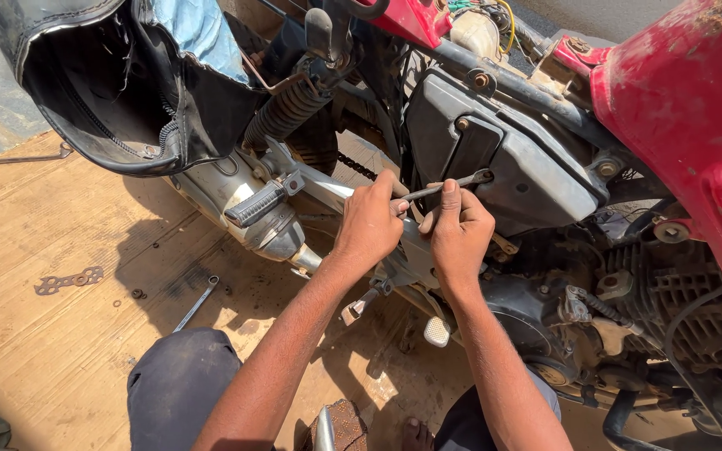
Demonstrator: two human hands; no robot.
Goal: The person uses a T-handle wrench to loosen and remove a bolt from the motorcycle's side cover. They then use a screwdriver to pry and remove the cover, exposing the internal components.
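A red motorcycle (678,92) stands in front of me with its side panels off. Both hands grip one slim metal spanner (461,181) against the grey plastic side box (528,167). My left hand (369,224) closes on the spanner's near end. My right hand (459,234) pinches its shaft with the thumb on top. The spanner's ring end sits on the box's left edge. A black footpeg (254,205) and the silver exhaust (236,196) lie just left of my left hand.
A second spanner (196,304) lies on the wooden platform (60,351) by my left knee. A flat perforated metal bracket (68,281) and small nuts (138,294) lie further left. The lifted black seat (119,75) hangs at upper left. The engine (670,301) fills the right.
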